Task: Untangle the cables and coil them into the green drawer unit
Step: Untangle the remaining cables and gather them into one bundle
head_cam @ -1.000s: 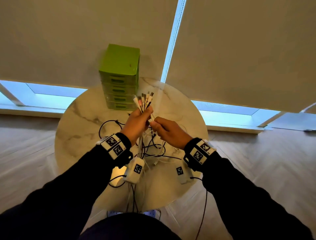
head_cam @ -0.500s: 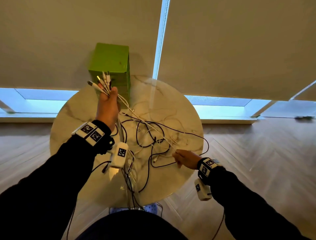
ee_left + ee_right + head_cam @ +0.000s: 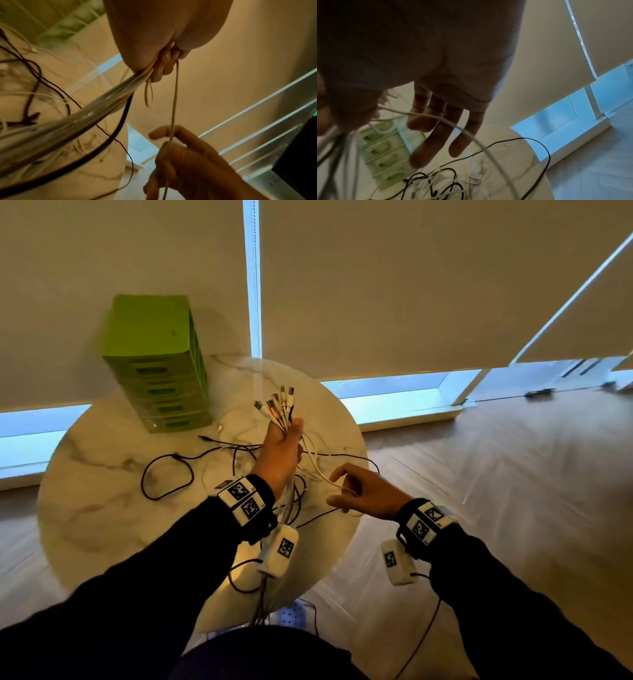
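Observation:
My left hand [image 3: 281, 453] is raised over the round marble table [image 3: 102, 491] and grips a bundle of cable ends, the plugs [image 3: 279, 405] fanning out above the fist. In the left wrist view the bundle [image 3: 102, 101] hangs from the curled fingers [image 3: 161, 67]. One white cable [image 3: 318, 470] runs from that fist to my right hand [image 3: 366, 494], which is lower and to the right. It lies across the right hand's nearly straight fingers [image 3: 436, 135]. The green drawer unit [image 3: 157, 364] stands at the table's far left, drawers closed.
Loose black cables [image 3: 164, 474] and white cables sprawl over the table between the drawer unit and my hands; one black loop [image 3: 539, 146] reaches the right rim. Blinds and a low window sill lie behind the table. Wooden floor surrounds it.
My left hand has carried the bundle from in front of the drawer unit back toward the table's middle. My right hand rose from the near rim to the white cable beside it.

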Demonstrator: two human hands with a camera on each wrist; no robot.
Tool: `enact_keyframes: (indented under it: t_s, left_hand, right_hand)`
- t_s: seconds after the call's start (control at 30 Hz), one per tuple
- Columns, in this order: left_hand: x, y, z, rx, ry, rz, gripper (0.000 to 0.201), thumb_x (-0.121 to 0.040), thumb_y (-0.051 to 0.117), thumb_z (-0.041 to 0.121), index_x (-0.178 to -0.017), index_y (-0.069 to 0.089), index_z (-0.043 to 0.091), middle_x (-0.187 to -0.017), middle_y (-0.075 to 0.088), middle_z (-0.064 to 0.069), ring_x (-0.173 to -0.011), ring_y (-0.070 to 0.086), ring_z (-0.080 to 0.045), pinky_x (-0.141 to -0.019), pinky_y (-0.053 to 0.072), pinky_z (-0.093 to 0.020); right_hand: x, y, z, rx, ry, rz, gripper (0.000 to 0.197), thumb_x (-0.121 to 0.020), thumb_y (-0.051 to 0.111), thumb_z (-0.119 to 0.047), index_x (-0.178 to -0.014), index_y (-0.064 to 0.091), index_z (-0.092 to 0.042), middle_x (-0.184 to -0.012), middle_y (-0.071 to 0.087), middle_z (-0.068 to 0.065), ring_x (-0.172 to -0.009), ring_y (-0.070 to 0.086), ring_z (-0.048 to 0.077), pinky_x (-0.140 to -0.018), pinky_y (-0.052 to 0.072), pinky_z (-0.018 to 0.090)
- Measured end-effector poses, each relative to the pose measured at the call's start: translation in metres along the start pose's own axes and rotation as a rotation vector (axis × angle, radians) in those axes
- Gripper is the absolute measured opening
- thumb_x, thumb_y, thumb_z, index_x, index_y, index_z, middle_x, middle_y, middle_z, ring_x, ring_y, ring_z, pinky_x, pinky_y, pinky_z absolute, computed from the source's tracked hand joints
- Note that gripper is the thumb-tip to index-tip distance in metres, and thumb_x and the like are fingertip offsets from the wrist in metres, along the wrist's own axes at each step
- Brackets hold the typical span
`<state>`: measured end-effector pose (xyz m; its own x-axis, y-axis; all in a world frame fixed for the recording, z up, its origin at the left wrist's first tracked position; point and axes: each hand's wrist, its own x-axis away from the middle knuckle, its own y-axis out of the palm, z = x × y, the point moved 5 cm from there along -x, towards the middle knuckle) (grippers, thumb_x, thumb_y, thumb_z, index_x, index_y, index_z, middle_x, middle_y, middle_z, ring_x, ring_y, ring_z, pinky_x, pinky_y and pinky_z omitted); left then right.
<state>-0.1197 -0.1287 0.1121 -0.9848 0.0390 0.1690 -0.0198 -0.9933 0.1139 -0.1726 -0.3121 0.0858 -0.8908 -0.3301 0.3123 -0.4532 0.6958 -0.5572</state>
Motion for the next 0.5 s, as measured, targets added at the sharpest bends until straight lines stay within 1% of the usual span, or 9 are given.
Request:
enact_keyframes:
  t_s: [0.07,0.13,0.17,0.27,0.33,0.37,0.4,0.43,0.5]
  left_hand:
    - [0.003,0.028,-0.003,0.025,-0.024,-0.102,0.012,-0.107,0.046,0.032,-0.103,0.046,0.021,-0.060,0.034,0.009,-0.048,0.032,-0.006,-0.050,0.032,-0.023]
    - [0.005,0.051,-0.005,0.049,-0.059,-0.173,0.014,-0.107,0.045,0.030,-0.100,0.046,0.018,-0.060,0.035,0.008,-0.047,0.032,-0.005,-0.048,0.031,-0.022]
    - [0.005,0.058,-0.006,0.055,-0.083,-0.191,0.016,-0.108,0.044,0.030,-0.099,0.047,0.017,-0.061,0.036,0.008,-0.047,0.032,-0.005,-0.047,0.030,-0.022]
    - [0.000,0.071,-0.008,0.100,-0.125,-0.251,0.023,-0.109,0.039,0.031,-0.093,0.047,0.018,-0.058,0.035,0.011,-0.046,0.026,-0.006,-0.045,0.025,-0.021]
    - [-0.003,0.070,-0.008,0.144,-0.153,-0.267,0.026,-0.109,0.038,0.032,-0.089,0.047,0.018,-0.061,0.033,0.008,-0.047,0.022,-0.007,-0.046,0.020,-0.022]
    - [-0.003,0.071,-0.007,0.161,-0.166,-0.278,0.027,-0.109,0.038,0.031,-0.088,0.047,0.018,-0.061,0.033,0.007,-0.048,0.022,-0.007,-0.047,0.019,-0.023]
    - [-0.003,0.071,-0.005,0.183,-0.178,-0.291,0.027,-0.109,0.038,0.030,-0.087,0.048,0.018,-0.061,0.034,0.007,-0.048,0.022,-0.007,-0.049,0.019,-0.024]
    - [-0.004,0.072,-0.003,0.209,-0.190,-0.310,0.028,-0.109,0.038,0.029,-0.086,0.048,0.017,-0.060,0.036,0.007,-0.048,0.023,-0.007,-0.049,0.019,-0.024]
    - [-0.002,0.074,0.002,0.266,-0.215,-0.357,0.028,-0.109,0.038,0.027,-0.085,0.049,0.017,-0.059,0.038,0.007,-0.048,0.025,-0.007,-0.050,0.020,-0.024]
  right_hand:
    - [0.013,-0.006,-0.006,0.034,-0.002,0.068,0.026,-0.093,0.064,-0.046,-0.110,0.055,-0.029,-0.075,0.063,0.012,-0.065,0.060,0.012,-0.067,0.053,0.024]
    - [0.024,-0.013,-0.005,0.083,0.001,0.134,0.016,-0.099,0.054,-0.047,-0.097,0.054,-0.031,-0.072,0.057,0.005,-0.064,0.050,0.010,-0.064,0.044,0.022]
    - [0.029,-0.016,-0.001,0.107,0.010,0.150,0.020,-0.101,0.050,-0.046,-0.091,0.053,-0.029,-0.074,0.057,0.003,-0.065,0.048,0.010,-0.064,0.041,0.022]
    - [0.049,-0.030,0.026,0.105,0.113,0.287,0.031,-0.105,0.042,-0.043,-0.090,0.050,-0.017,-0.076,0.059,0.005,-0.065,0.049,0.013,-0.063,0.041,0.027]
    - [0.062,-0.040,0.059,0.118,0.232,0.377,0.030,-0.106,0.040,-0.040,-0.089,0.050,-0.017,-0.073,0.059,-0.001,-0.064,0.053,0.016,-0.066,0.045,0.032]
    - [0.069,-0.044,0.081,0.150,0.322,0.386,0.030,-0.106,0.040,-0.038,-0.090,0.052,-0.016,-0.074,0.062,-0.001,-0.068,0.059,0.021,-0.071,0.048,0.037]
    - [0.077,-0.044,0.107,0.208,0.428,0.348,0.028,-0.106,0.040,-0.035,-0.091,0.055,-0.016,-0.081,0.066,0.003,-0.077,0.064,0.027,-0.077,0.050,0.039]
    - [0.084,-0.042,0.129,0.280,0.544,0.263,0.026,-0.105,0.040,-0.031,-0.093,0.057,-0.016,-0.093,0.069,0.008,-0.089,0.065,0.031,-0.083,0.051,0.040]
    - [0.097,-0.026,0.163,0.406,0.741,0.021,0.024,-0.103,0.038,-0.025,-0.106,0.060,-0.016,-0.120,0.065,0.013,-0.111,0.061,0.032,-0.095,0.047,0.038]
